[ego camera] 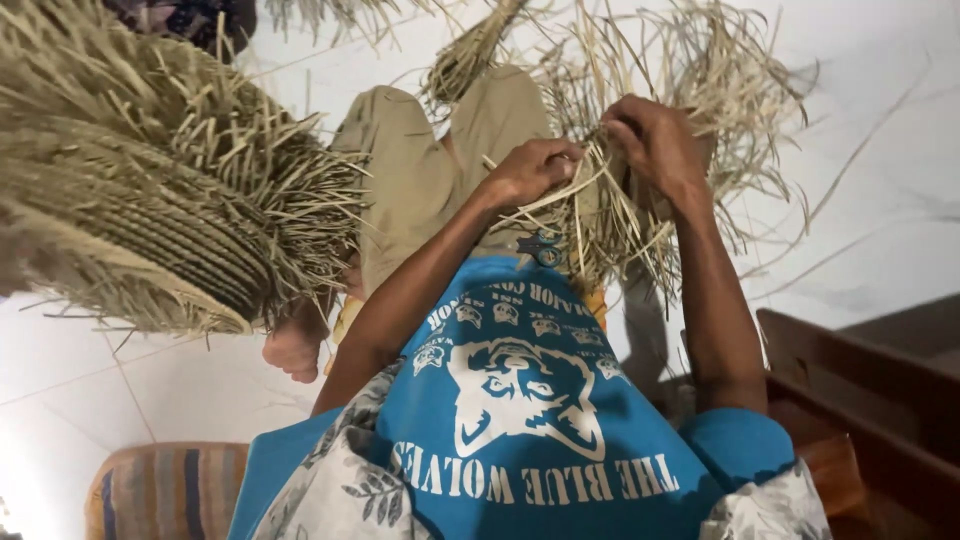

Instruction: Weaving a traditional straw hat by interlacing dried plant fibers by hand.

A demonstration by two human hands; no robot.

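Over the white tiled floor (pixel 880 120), our left hand (pixel 530 170) and right hand (pixel 655 140) each clench pale dried straw strands (pixel 600 215) of the half-woven piece on our lap.

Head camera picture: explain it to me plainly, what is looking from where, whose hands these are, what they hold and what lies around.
There is no machine here. One camera sits on a person's head and looks down over their blue printed shirt and tan trousers. The left hand and right hand are that person's own. Both close their grip on a partly woven straw piece with loose strands fanning out. To the left, near a bare foot, lies a stack of woven straw pieces on the white tiled floor. Dark wooden furniture shows at the lower right, a striped cushion at the lower left.
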